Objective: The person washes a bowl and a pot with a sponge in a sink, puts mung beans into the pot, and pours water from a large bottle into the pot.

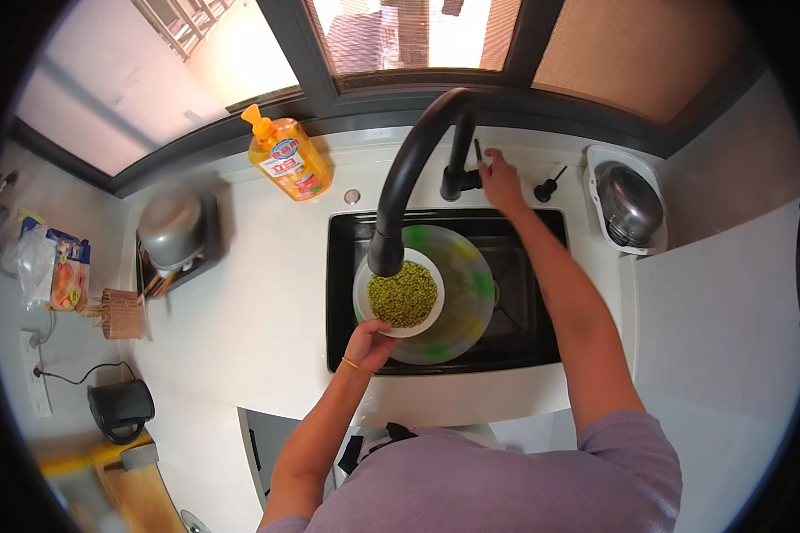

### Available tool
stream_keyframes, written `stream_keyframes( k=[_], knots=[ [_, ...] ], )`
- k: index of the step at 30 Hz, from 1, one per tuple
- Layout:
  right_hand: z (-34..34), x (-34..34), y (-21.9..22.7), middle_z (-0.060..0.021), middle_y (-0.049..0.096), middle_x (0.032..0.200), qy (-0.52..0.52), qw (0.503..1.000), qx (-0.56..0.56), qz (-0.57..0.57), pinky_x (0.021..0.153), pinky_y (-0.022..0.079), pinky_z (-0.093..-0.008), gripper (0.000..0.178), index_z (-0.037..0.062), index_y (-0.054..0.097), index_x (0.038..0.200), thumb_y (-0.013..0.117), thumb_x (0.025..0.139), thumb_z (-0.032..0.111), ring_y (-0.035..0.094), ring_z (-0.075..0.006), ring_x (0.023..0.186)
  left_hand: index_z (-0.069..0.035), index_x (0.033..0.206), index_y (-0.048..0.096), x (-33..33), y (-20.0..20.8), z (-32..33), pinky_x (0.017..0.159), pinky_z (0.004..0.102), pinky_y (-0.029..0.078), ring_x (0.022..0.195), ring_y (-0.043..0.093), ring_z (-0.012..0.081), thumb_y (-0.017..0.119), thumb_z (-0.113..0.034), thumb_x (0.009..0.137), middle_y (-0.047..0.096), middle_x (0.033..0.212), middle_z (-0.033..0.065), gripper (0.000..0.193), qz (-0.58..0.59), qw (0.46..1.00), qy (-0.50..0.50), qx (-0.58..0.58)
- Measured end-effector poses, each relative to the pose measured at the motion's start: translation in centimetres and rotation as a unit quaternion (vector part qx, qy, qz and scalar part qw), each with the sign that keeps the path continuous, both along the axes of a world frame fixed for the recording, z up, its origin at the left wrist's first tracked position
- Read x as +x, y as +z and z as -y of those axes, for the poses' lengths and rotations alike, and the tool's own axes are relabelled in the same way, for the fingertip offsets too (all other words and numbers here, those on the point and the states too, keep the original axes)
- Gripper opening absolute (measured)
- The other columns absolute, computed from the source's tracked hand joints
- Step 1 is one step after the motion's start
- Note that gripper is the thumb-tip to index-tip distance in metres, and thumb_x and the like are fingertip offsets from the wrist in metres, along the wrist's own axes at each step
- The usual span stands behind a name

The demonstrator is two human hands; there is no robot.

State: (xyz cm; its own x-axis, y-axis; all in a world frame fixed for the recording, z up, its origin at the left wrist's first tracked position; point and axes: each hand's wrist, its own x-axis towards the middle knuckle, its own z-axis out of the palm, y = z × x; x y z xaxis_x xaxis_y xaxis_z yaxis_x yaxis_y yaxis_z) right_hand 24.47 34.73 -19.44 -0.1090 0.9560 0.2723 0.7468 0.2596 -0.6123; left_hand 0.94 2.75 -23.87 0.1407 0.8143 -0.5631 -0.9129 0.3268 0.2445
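Observation:
My left hand (370, 346) grips the near rim of a white bowl (362, 295), its thumb over the edge. Green beans, likely mung beans (404, 296), cover the bottom of the bowl. Above the bowl's far side ends the spout of a black faucet (386, 253); no water shows clearly. Beneath the bowl a large translucent basin (465, 302) with green patches stands in the black sink (533, 342). My right hand (500, 180) is at the faucet's lever (478, 153), fingers closed about it.
A yellow pump bottle (291, 160) stands behind the sink to the left. Further left are a metal pot (172, 229) and a black kettle (122, 410). A white rack with a metal bowl (629, 202) sits at the right. A small black pump (547, 189) rises beside the faucet.

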Motion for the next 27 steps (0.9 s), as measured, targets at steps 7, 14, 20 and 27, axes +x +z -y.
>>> stream_keyframes(
  k=[7, 14, 20, 27],
  knots=[
    [-6.0, -2.4, 0.0, -0.0248, 0.065, 0.095, 0.023, 0.98, -0.043, 0.195, 0.078, 0.051, -0.0513, 0.025, 0.0011, 0.057, 0.099, 0.04, 0.094, 0.018, 0.062, -0.0448, 0.09, 0.004, 0.124, 0.048, -0.7, 1.9, -0.3, 0.103, 0.0462, 0.042, 0.117, 0.053, 0.031, 0.051, 0.01, 0.074, 0.054, 0.126, 0.0156, 0.051, -0.028, 0.999, 0.019, 0.006],
    [-6.7, 0.5, -3.0, -0.0212, 0.064, 0.096, -0.011, 0.993, -0.053, 0.1, 0.08, 0.047, -0.0512, 0.03, 0.0033, 0.058, 0.094, 0.042, 0.096, 0.029, 0.059, -0.0422, 0.092, 0.003, 0.128, 0.043, -0.4, 1.0, -1.2, 0.101, 0.0469, 0.044, 0.117, 0.051, 0.033, 0.049, 0.01, 0.075, 0.051, 0.128, 0.0164, 0.054, -0.017, 1.0, 0.026, 0.003],
    [-7.1, 1.6, -4.5, -0.0225, 0.063, 0.095, 0.002, 0.995, -0.042, 0.092, 0.08, 0.046, -0.0506, 0.034, 0.001, 0.057, 0.098, 0.041, 0.098, 0.032, 0.058, -0.042, 0.091, 0.003, 0.131, 0.039, 0.1, 0.6, -2.3, 0.101, 0.0489, 0.043, 0.118, 0.05, 0.0354, 0.048, 0.01, 0.075, 0.049, 0.128, 0.0183, 0.056, -0.012, 0.999, 0.033, -0.019],
    [-6.9, 1.4, -4.3, -0.0208, 0.063, 0.099, 0.007, 0.989, -0.108, 0.102, 0.078, 0.05, -0.0514, 0.033, 0.0024, 0.056, 0.106, 0.045, 0.098, 0.032, 0.061, -0.0408, 0.092, 0.004, 0.132, 0.035, -0.2, -0.3, -2.1, 0.107, 0.0506, 0.039, 0.123, 0.046, 0.0371, 0.045, 0.01, 0.074, 0.044, 0.132, 0.0202, 0.059, -0.003, 0.997, 0.06, -0.051]
  ],
)
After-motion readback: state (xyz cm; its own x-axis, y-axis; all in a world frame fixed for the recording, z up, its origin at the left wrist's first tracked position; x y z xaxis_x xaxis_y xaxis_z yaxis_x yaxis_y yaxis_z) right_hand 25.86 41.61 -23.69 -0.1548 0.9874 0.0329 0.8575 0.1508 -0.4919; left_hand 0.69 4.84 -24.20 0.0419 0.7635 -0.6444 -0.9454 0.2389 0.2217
